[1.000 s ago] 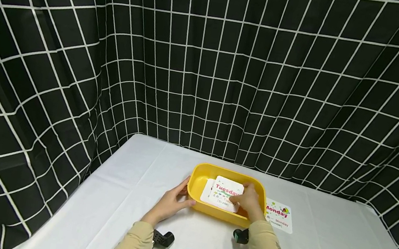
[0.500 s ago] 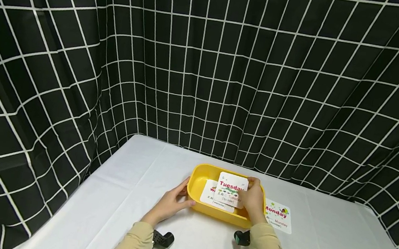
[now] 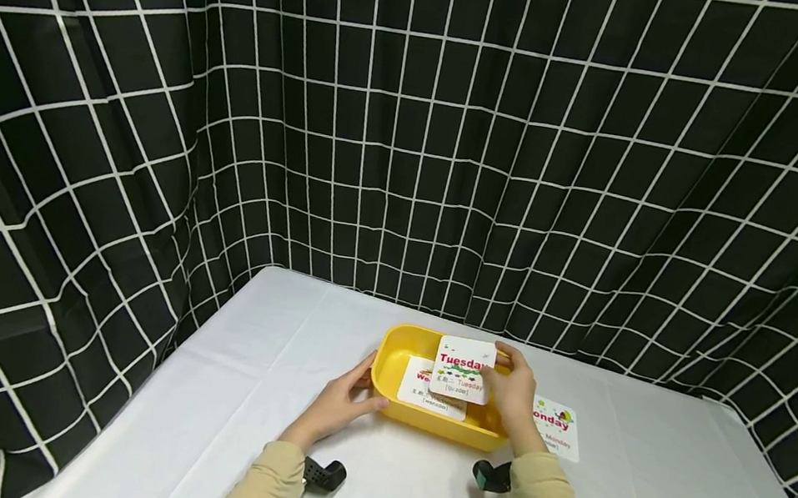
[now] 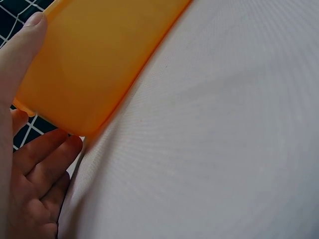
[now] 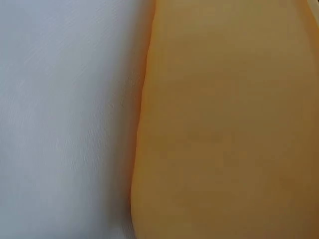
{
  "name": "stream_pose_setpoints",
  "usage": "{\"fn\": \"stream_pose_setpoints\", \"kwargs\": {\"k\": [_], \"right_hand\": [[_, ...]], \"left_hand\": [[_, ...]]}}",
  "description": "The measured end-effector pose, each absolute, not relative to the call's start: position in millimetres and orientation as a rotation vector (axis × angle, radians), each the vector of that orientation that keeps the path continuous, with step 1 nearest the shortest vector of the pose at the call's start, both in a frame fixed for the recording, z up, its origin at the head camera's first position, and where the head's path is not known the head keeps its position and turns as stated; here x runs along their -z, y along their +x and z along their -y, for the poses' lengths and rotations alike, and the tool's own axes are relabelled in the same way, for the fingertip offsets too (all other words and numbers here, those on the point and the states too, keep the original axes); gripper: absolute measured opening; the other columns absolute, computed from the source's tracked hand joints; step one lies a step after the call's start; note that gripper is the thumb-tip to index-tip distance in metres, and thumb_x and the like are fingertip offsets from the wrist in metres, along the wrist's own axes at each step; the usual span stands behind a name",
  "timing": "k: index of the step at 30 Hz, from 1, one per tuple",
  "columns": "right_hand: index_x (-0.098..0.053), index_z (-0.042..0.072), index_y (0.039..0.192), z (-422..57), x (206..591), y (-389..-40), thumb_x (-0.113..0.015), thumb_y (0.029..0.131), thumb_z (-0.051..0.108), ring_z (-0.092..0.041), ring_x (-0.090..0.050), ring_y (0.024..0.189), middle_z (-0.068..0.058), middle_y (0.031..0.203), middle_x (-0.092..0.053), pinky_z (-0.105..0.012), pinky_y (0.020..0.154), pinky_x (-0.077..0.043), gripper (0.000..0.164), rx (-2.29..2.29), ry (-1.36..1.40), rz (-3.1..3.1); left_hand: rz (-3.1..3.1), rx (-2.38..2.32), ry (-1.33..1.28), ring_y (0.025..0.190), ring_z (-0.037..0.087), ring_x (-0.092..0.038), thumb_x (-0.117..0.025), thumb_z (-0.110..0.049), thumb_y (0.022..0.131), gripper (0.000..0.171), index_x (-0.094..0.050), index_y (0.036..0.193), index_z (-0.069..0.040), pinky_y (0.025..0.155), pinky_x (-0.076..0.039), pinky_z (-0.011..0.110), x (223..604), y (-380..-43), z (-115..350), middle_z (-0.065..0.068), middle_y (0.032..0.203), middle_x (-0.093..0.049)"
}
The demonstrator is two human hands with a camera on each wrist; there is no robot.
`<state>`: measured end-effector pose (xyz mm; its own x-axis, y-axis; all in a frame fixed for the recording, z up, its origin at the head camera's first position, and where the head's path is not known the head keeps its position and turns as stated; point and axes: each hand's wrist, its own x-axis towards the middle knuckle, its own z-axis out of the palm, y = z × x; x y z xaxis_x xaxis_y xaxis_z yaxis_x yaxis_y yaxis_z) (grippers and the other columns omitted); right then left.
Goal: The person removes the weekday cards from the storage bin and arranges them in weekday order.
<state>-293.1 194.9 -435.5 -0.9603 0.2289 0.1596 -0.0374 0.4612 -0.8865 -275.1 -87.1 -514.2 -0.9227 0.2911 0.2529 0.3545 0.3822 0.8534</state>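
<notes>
In the head view my right hand [image 3: 515,392] pinches the right edge of a white flash card [image 3: 461,368] printed "Tuesday". The card is held over a yellow plastic bin [image 3: 444,427]. Under it, inside the bin, lies a "Wednesday" flash card [image 3: 416,394], partly covered. My left hand [image 3: 339,405] holds the bin's left end, thumb at the front wall and fingers around the corner. The left wrist view shows that hand [image 4: 42,186] against the bin's wall [image 4: 104,59]. Only the bin's side [image 5: 224,124] and the cloth show in the right wrist view, the right hand being out of sight.
A "Monday" flash card [image 3: 560,434] lies on the white-clothed table [image 3: 671,478] right of the bin, partly hidden by the right hand. Black curtains [image 3: 396,156] with a white grid rise behind and beside the table. A black wrist device [image 3: 326,475] sits at the left sleeve.
My right hand has raised the "Tuesday" card up and away from the stack, uncovering more of the "Wednesday" card. The left hand stays on the bin.
</notes>
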Motion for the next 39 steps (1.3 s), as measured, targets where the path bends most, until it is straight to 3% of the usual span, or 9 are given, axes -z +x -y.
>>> {"fn": "stream_pose_setpoints", "kwargs": {"k": [4,9,14,20,24,28,39], "right_hand": [[-0.048,0.005,0.132,-199,431,-288,-0.063,0.084,0.001,-0.028,-0.055,0.096,-0.021,0.115,-0.056,-0.028,0.08,-0.044,0.05,-1.558,-0.174,2.37],[-0.05,0.006,0.131,-207,430,-279,-0.065,0.083,0.0,-0.012,-0.059,0.082,-0.019,0.112,-0.057,-0.013,0.065,-0.046,0.05,-1.664,-0.163,2.221],[-0.049,0.004,0.131,-217,429,-267,-0.065,0.083,-0.002,-0.003,-0.056,0.072,-0.017,0.11,-0.057,-0.014,0.061,-0.047,0.051,-1.775,-0.188,2.049],[-0.052,0.007,0.128,-240,445,-266,-0.068,0.083,0.007,-0.008,-0.059,0.076,-0.005,0.103,-0.06,-0.016,0.062,-0.048,0.049,-1.832,-0.247,1.881],[-0.055,0.01,0.125,-273,480,-285,-0.077,0.077,0.016,-0.013,-0.061,0.082,-0.007,0.103,-0.061,-0.018,0.066,-0.05,0.052,-1.94,-0.237,1.696],[-0.057,0.007,0.122,-300,498,-290,-0.079,0.074,0.008,-0.018,-0.063,0.086,-0.012,0.106,-0.062,-0.021,0.066,-0.052,0.052,-2.053,-0.261,1.472],[-0.061,0.006,0.108,-329,448,-247,-0.069,0.077,-0.009,-0.008,-0.063,0.078,-0.002,0.089,-0.065,-0.018,0.062,-0.051,0.036,-2.085,-0.414,1.292]], "left_hand": [[2.552,1.609,-0.607,0.11,0.012,-0.052,-0.069,-0.05,0.078,0.089,-0.024,0.148,-0.02,0.103,-0.028,0.046,514,-275,87,0.002,0.126,-0.056],[2.536,1.607,-0.612,0.109,0.013,-0.053,-0.069,-0.048,0.079,0.087,-0.025,0.148,-0.02,0.102,-0.029,0.045,515,-275,87,0.003,0.124,-0.057],[2.552,1.622,-0.602,0.109,0.012,-0.053,-0.069,-0.05,0.078,0.088,-0.024,0.148,-0.022,0.102,-0.029,0.044,517,-274,87,0.0,0.124,-0.057],[2.545,1.621,-0.611,0.11,0.013,-0.052,-0.069,-0.05,0.078,0.089,-0.024,0.148,-0.019,0.102,-0.029,0.045,516,-274,88,0.002,0.123,-0.058],[2.529,1.62,-0.624,0.11,0.013,-0.052,-0.069,-0.047,0.079,0.087,-0.025,0.148,-0.018,0.102,-0.028,0.047,515,-274,88,0.003,0.123,-0.058],[2.522,1.634,-0.636,0.111,0.015,-0.052,-0.069,-0.045,0.08,0.086,-0.024,0.148,-0.017,0.103,-0.027,0.048,515,-273,87,0.005,0.123,-0.058],[2.573,1.605,-0.587,0.111,0.01,-0.051,-0.068,-0.053,0.077,0.09,-0.024,0.148,-0.022,0.104,-0.025,0.045,515,-276,89,0.001,0.124,-0.058]]}}
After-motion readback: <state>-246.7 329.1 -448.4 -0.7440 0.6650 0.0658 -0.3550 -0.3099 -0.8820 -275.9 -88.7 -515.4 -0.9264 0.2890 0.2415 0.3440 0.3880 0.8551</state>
